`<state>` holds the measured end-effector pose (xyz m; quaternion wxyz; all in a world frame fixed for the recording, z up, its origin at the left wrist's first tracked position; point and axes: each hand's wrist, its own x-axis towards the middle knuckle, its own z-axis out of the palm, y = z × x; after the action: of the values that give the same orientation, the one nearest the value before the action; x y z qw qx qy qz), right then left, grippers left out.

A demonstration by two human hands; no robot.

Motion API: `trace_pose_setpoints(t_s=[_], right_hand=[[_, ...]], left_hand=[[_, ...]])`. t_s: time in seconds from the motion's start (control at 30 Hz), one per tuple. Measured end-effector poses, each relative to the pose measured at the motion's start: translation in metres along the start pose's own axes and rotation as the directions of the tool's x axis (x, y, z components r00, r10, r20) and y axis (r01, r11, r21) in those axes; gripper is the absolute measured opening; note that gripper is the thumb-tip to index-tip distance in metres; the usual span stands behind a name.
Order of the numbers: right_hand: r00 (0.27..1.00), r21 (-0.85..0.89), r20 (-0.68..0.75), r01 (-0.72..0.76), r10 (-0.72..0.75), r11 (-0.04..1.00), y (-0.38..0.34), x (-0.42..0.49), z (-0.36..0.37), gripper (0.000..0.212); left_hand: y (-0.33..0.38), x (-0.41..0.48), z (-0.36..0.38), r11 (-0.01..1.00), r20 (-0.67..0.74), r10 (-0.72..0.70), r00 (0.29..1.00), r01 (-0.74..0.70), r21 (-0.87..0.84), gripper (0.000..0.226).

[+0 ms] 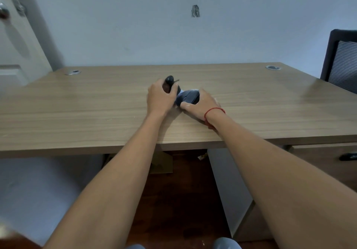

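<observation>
Hands nearly touching | left hand (160, 99) grips black knob (169, 79) | right hand (205, 103) clasps dark mouse (190, 97)

the desk (96, 104) is matt wood-grain; the black piece (169, 79) glossy plastic; the mouse (190, 97) matt plastic.

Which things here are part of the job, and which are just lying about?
In use: left hand gripping a dark round-topped tool; right hand holding a dark mouse-like object.
Lying about: black chair, two cable grommets, cardboard under the desk.
</observation>
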<state>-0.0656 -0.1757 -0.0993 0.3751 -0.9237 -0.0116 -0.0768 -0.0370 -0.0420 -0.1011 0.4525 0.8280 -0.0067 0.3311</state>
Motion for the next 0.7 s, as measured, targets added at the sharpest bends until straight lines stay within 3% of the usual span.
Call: trace_pose_setpoints(t_s=[0.1, 0.23, 0.33, 0.47, 0.6, 0.7], right_hand=[[0.999, 0.008, 0.041, 0.002, -0.002, 1.000, 0.0014, 0.0021, -0.0015, 0.065], [0.994, 0.030, 0.103, -0.023, 0.020, 0.999, 0.0025, 0.0033, -0.0047, 0.065], [0.993, 0.071, 0.120, -0.022, 0.014, 0.997, 0.0028, 0.0036, -0.0066, 0.062], [0.997, 0.062, 0.072, -0.018, 0.013, 0.998, 0.0027, 0.0001, -0.0039, 0.078], [0.999, 0.053, 0.054, -0.009, 0.006, 0.999, 0.0015, 0.0019, -0.0033, 0.061], [0.998, 0.061, 0.061, 0.018, -0.022, 0.998, 0.0027, 0.0046, -0.0033, 0.051]], left_hand=[[0.0000, -0.0013, -0.0004, 0.996, -0.006, -0.014, 1.000, 0.015, 0.084, 0.028], [0.0068, -0.0029, -0.0054, 0.981, -0.082, -0.020, 0.996, 0.003, -0.195, 0.027], [0.0029, -0.0028, -0.0039, 0.994, -0.064, -0.002, 0.998, -0.005, -0.106, 0.029], [0.0004, -0.0034, -0.0031, 1.000, -0.080, -0.027, 0.996, 0.028, 0.004, 0.029], [0.0050, -0.0031, -0.0046, 0.987, -0.117, -0.040, 0.992, 0.021, -0.158, 0.031], [0.0027, -0.0027, -0.0021, 0.999, -0.055, 0.021, 0.998, -0.023, -0.047, 0.031]])
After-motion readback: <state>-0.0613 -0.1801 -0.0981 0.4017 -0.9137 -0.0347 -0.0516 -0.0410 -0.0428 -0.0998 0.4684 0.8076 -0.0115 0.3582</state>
